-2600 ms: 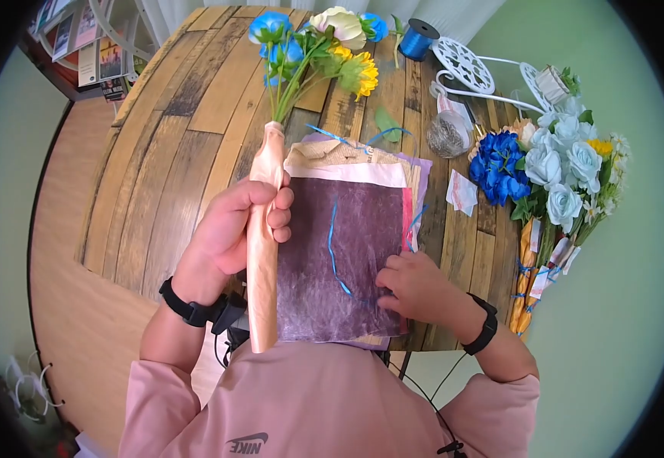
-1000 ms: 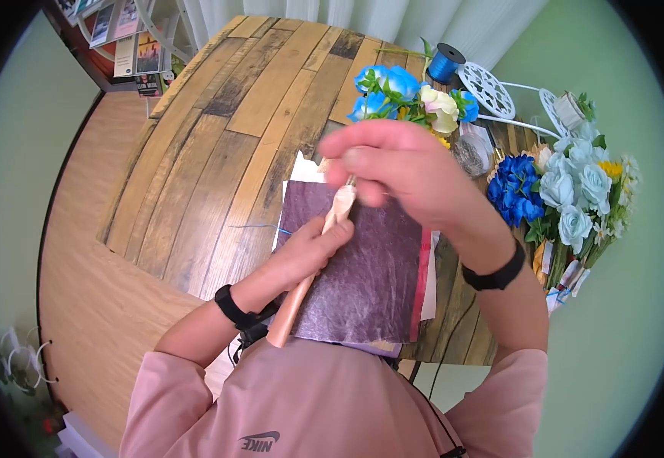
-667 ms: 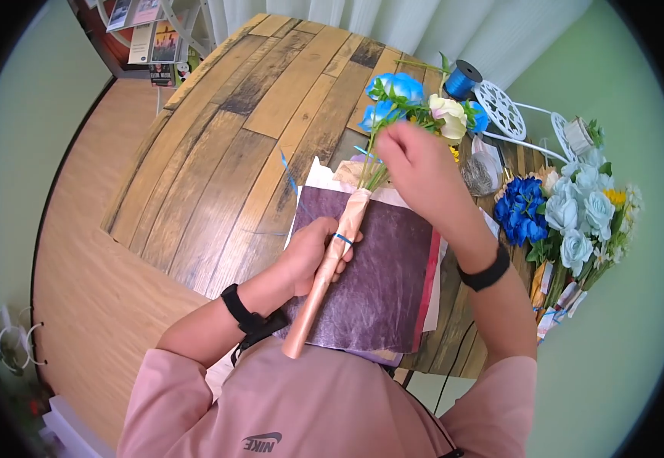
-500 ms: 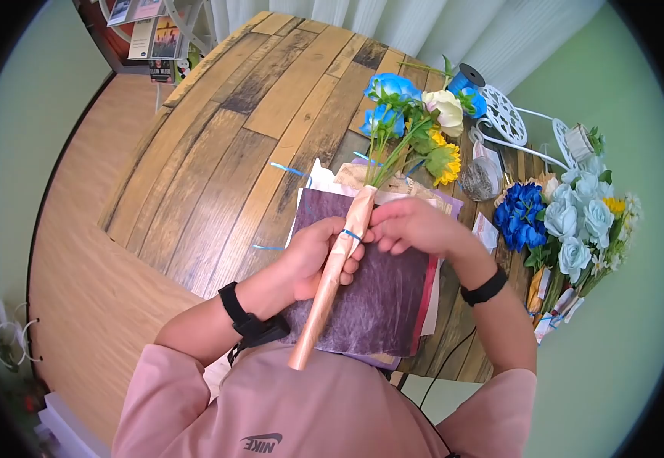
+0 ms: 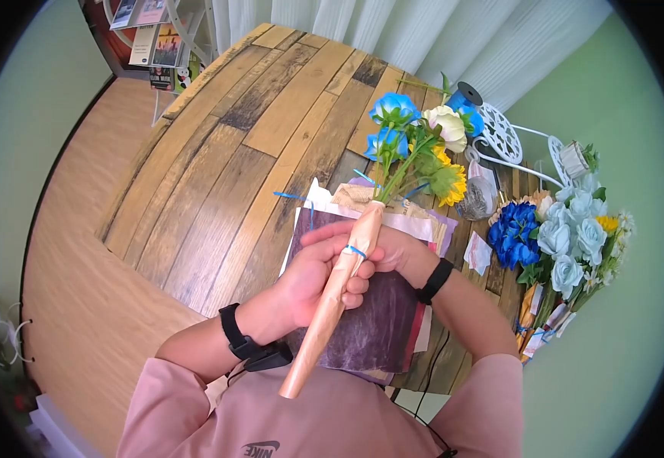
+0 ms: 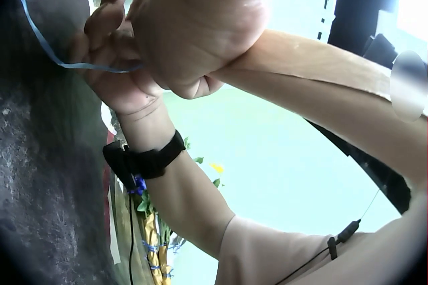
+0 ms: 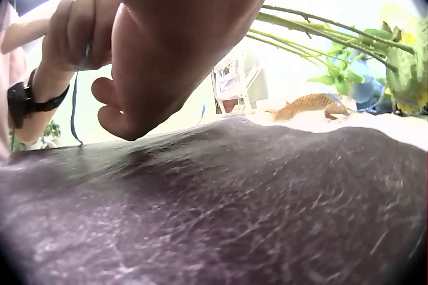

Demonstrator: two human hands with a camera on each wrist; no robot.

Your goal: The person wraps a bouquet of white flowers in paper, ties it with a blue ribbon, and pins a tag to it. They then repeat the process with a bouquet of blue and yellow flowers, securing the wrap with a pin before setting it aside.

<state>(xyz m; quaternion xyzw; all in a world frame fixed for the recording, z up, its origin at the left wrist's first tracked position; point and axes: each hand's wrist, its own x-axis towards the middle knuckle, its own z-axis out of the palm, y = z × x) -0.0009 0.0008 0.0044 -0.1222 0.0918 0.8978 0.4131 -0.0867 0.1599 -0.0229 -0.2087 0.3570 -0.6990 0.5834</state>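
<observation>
My left hand (image 5: pixel 305 282) grips the peach paper-wrapped handle (image 5: pixel 318 336) of an artificial bouquet (image 5: pixel 416 156) with blue, cream and yellow flowers. A narrow blue ribbon (image 5: pixel 356 251) crosses the wrap at the left fingers. Its loose length (image 6: pixel 41 41) trails past the hands in the left wrist view, and in the right wrist view the ribbon (image 7: pixel 75 114) hangs from the left hand. My right hand (image 5: pixel 399 248) reaches behind the handle, with a finger extended leftward past it. In the left wrist view, the right hand (image 6: pixel 120 78) has its fingers apart near the ribbon.
Purple wrapping sheets (image 5: pixel 370 328) lie stacked on the wooden table (image 5: pixel 202 198). Toward the right are blue hydrangeas (image 5: pixel 512 233), pale blue roses (image 5: pixel 567 275) and a silver mesh roll (image 5: pixel 478 198). A blue ribbon spool (image 5: pixel 465 97) stands at the back beside a white metal stand (image 5: pixel 502 133).
My right hand came down from the stems to the wrap and passed behind it leftward. A blue ribbon now circles the handle. The left hand keeps its grip as the bouquet tilts right.
</observation>
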